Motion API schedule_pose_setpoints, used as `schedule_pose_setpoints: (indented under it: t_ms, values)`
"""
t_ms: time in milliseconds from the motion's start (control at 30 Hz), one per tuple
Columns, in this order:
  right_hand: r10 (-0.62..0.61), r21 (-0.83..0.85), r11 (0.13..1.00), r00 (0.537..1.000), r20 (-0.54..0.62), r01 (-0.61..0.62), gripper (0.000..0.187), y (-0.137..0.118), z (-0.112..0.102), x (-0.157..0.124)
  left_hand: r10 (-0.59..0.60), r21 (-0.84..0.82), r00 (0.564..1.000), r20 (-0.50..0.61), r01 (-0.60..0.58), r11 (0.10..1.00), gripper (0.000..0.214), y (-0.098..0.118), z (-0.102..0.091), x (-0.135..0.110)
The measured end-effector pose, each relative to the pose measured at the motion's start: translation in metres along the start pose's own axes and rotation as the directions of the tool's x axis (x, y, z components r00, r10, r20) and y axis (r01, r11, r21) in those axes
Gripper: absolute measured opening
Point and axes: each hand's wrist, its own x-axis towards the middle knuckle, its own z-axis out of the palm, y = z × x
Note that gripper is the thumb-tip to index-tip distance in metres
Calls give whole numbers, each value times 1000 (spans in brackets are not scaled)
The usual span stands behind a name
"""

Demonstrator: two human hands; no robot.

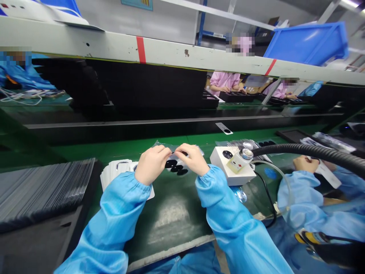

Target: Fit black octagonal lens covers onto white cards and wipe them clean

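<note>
My left hand [152, 164] and my right hand [191, 159] meet over the green workbench, fingers pinched together on a small white part with black oval cut-outs [176, 166]. The part seems to sit inside a clear plastic sleeve [164, 146], held just above the bench. Both arms wear light blue sleeves. A fanned stack of similar white parts [117, 170] lies under my left wrist. To the right of my right hand stands a white block fixture [231, 168] with a small metal-capped bottle [242, 160] on it.
A stack of dark trays [42, 190] fills the left. A black corrugated hose [313, 152] runs in from the right above a co-worker's hand [305, 163] in a blue sleeve. A conveyor [171, 125] carries a white part [224, 128]. People in pink sit beyond.
</note>
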Motion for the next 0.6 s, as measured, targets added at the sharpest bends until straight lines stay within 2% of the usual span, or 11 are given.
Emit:
schedule_pose_setpoints:
  t_ms: [100, 200, 267, 333, 433, 533, 600]
  values:
    - [75, 205, 977, 995, -64, -61, 18, -10, -8, -4, 114, 87, 973, -201, -98, 991, 14, 13, -16, -4]
    - [179, 376, 919, 974, -139, -116, 19, -9, -14, -9, 208, 104, 908, -365, -182, 978, 16, 20, -28, -15]
    - [241, 457, 880, 952, -189, -133, 18, -6, -19, -12, 236, 72, 873, -427, -228, 971, 19, 19, -31, -24]
    - [286, 513, 847, 933, -218, -140, 18, -3, -24, -15, 225, 7, 864, -450, -248, 969, 20, 15, -32, -34]
    - [310, 550, 823, 924, -225, -142, 17, -1, -30, -18, 171, -106, 889, -425, -236, 966, 20, 5, -29, -40]
    - [284, 536, 834, 934, -217, -130, 17, -2, -30, -15, 130, -185, 912, -388, -215, 959, 17, -5, -26, -37]
    - [248, 503, 858, 941, -231, -102, 16, -3, -30, -13, 119, -202, 911, -394, -212, 956, 16, -9, -26, -35]
